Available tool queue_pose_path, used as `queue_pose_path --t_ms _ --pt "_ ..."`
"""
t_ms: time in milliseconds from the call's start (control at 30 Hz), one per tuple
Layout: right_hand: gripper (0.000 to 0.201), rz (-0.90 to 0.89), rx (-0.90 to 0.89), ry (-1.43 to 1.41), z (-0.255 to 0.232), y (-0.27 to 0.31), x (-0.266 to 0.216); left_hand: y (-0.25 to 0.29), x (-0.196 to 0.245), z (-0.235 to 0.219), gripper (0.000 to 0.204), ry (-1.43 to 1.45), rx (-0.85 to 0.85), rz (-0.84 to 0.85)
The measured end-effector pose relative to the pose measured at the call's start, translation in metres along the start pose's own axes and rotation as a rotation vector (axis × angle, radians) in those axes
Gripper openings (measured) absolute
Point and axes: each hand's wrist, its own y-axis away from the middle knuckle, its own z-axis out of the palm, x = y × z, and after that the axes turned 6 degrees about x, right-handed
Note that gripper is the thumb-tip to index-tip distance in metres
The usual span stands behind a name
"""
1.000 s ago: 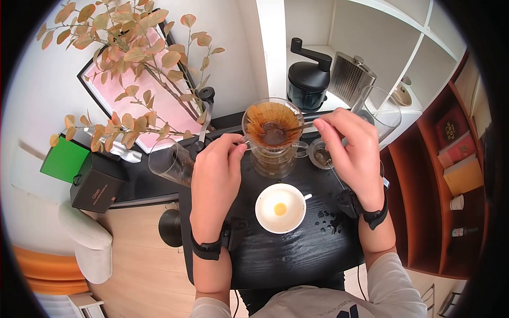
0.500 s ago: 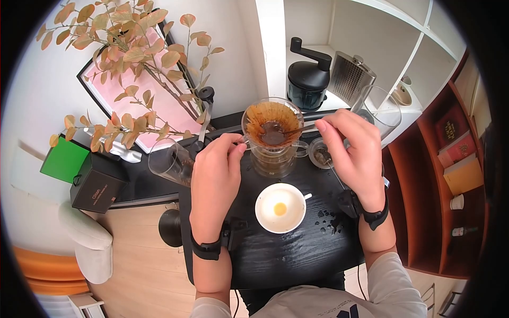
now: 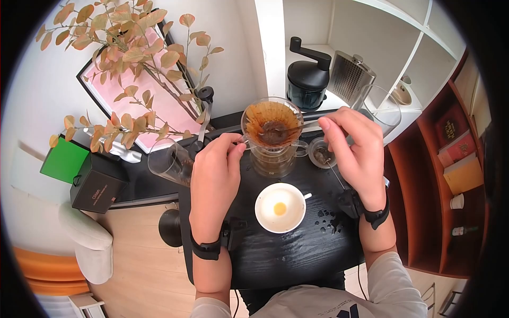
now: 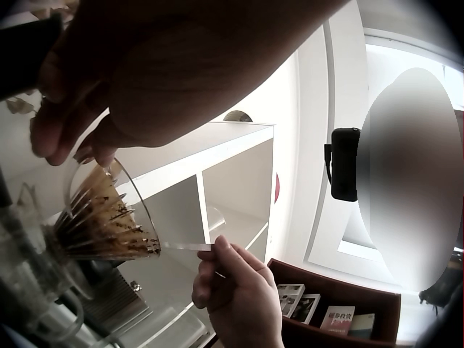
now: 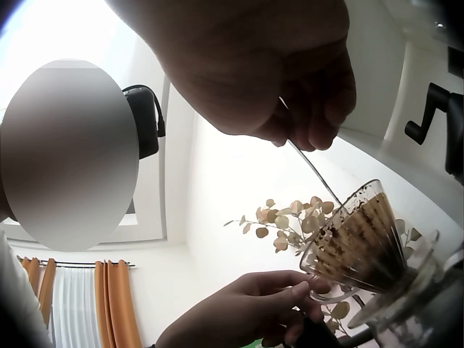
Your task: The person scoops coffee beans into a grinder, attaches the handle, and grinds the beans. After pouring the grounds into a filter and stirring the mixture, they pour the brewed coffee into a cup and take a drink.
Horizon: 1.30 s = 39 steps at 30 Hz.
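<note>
A glass coffee dripper holds a brown-stained paper filter with wet coffee grounds. It sits on a glass server. My left hand pinches the dripper's small side handle between thumb and forefinger. From the right, my right hand pinches a thin metal stirrer that slants down into the dripper; its lower end is hidden in the grounds. The right wrist view shows the stirrer passing over the rim of the tilted-looking dripper.
In front of the server stands a white cup with a little yellow liquid, water drops beside it. A small glass jar is near my right hand, a tilted glass near my left. A black hand grinder stands behind.
My right hand has shifted slightly to the right with the stirrer, and the surface of the grounds looks different. My left hand keeps its place on the dripper's handle.
</note>
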Motion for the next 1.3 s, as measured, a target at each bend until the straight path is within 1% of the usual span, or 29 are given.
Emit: queue_pose_path --t_ms 100,200,300,433,500,633,733,833,900,1033,1100,1133,1200,1300 --pt "0.007 -0.052 0.029 0.064 0.0013 -0.0018 0.0018 -0.0003 0.0006 0.0002 0.011 0.002 0.001 -0.003" --pt "0.007 -0.036 -0.017 0.062 -0.002 -0.0009 -0.0016 -0.0003 -0.0004 0.0002 0.011 -0.002 -0.001 -0.007" --pt "0.007 0.004 -0.004 0.006 -0.0022 0.0004 -0.0026 -0.0002 -0.0007 0.0006 0.011 -0.006 0.001 -0.006" --pt "0.007 -0.022 0.025 -0.006 0.0004 -0.0011 0.0009 -0.0003 0.0006 0.0003 0.011 -0.014 0.002 -0.006" --pt "0.007 -0.036 -0.001 0.081 -0.0007 -0.0013 -0.001 -0.0003 0.0014 -0.0002 0.012 -0.016 0.0 -0.012" --pt "0.006 -0.008 -0.03 0.038 -0.0027 -0.001 -0.005 -0.0001 0.0005 -0.0003 0.012 -0.01 0.001 -0.01" --pt "0.007 -0.019 0.006 0.012 -0.0015 -0.0019 -0.0036 -0.0001 0.0006 0.0 0.011 -0.01 0.002 -0.008" --pt "0.008 -0.008 0.032 0.044 -0.0011 -0.0021 -0.0004 -0.0004 0.0006 -0.0002 0.011 -0.012 -0.003 -0.004" --pt "0.009 0.017 0.024 0.08 -0.0016 -0.0012 -0.0014 -0.0002 -0.0004 -0.0002 0.011 -0.007 0.0 -0.001" --pt "0.01 0.061 0.002 0.061 -0.0033 0.0001 -0.0048 -0.0006 0.0004 -0.0008 0.011 0.0 -0.003 0.007" --pt "0.011 0.131 0.029 0.005 -0.0026 0.0017 -0.0021 -0.0008 0.0019 -0.0012 0.012 0.001 -0.003 -0.008" --pt "0.011 0.13 0.028 0.005 -0.0012 0.002 -0.0011 -0.0007 0.0023 -0.0012 0.013 0.002 -0.002 -0.024" --pt "0.011 0.185 0.085 -0.069 0.0018 0.002 0.0006 -0.0007 0.0027 -0.0012 0.014 0.003 -0.003 -0.031" --pt "0.01 0.163 0.056 -0.038 0.0007 0.0021 0.0026 -0.001 0.0005 -0.0007 0.016 0.02 0.0 -0.026"
